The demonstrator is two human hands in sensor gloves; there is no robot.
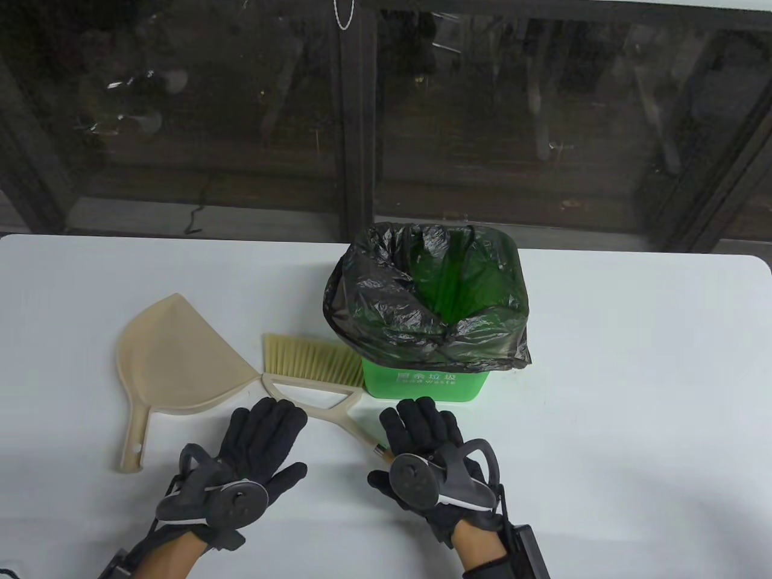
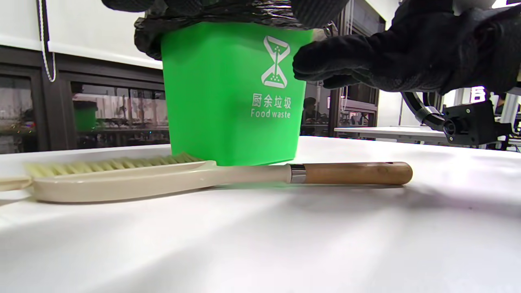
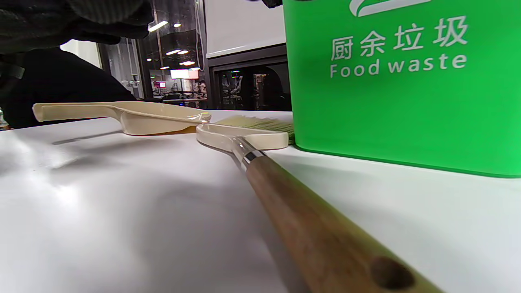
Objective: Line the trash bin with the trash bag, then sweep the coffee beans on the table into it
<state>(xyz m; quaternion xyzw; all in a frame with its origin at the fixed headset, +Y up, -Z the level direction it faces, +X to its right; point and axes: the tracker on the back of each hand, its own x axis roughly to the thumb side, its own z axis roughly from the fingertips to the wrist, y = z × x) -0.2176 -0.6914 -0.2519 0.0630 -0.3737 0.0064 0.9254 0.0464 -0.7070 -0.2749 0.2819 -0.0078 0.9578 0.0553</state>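
Table view: I see both grips, left [image 1: 259, 446] and right [image 1: 425, 449], spread flat, holding nothing, before the bagged bin [image 1: 422, 386]; brush [image 1: 313, 374] left of it.

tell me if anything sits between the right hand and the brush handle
Nothing visible does. The right hand hovers just above the wooden end of the brush handle, which lies bare on the table in front of the green bin.

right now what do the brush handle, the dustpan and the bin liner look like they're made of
Brush handle: looks like wood, brown with visible grain, joined by a shiny metal collar.
Dustpan: seemingly hard plastic, smooth beige with a slight sheen.
Bin liner: thin dark plastic film, crinkled, glossy, and see-through enough that the green bin shows through.
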